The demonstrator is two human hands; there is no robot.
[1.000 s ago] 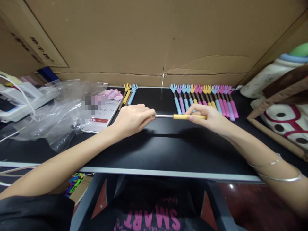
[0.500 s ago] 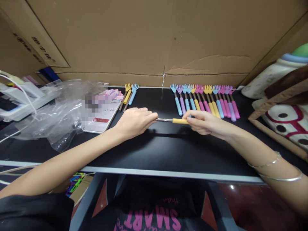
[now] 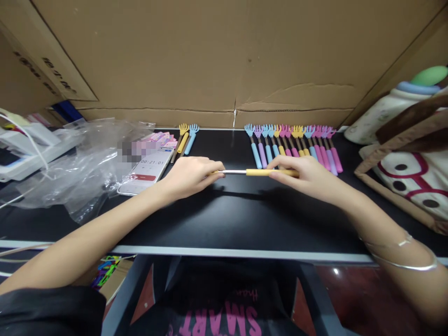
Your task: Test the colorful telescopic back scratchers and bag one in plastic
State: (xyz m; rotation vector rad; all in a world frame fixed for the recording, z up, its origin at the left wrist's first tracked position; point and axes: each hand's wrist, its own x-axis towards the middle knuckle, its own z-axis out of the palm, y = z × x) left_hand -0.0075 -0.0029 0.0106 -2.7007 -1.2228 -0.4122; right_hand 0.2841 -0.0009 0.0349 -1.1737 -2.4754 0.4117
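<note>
I'm holding a yellow scratcher [image 3: 255, 172] right at the hub of my clock, lying along the nine-to-three line and hanging above the black table [image 3: 224, 224], its shadow falling beneath. On the nine side my left hand [image 3: 196, 175] is closing snugly around one end, fingers hiding most of it, a sliver of yellow peeping out. On the three side my right hand [image 3: 297, 175] is pinching the yellow handle between thumb and fingers, a narrow grip, and bare metal shaft [image 3: 234, 172] is showing between the two. Behind, from one round to three o'clock, I'm seeing a row of colourful scratchers [image 3: 297, 140], claws pointing toward twelve; at ten, a small group [image 3: 187, 140] is lying with yellow and blue claws. At nine the phone [image 3: 143, 177] is reading 00:21:01, with clear plastic [image 3: 84, 168] crumpling just beyond it.
</note>
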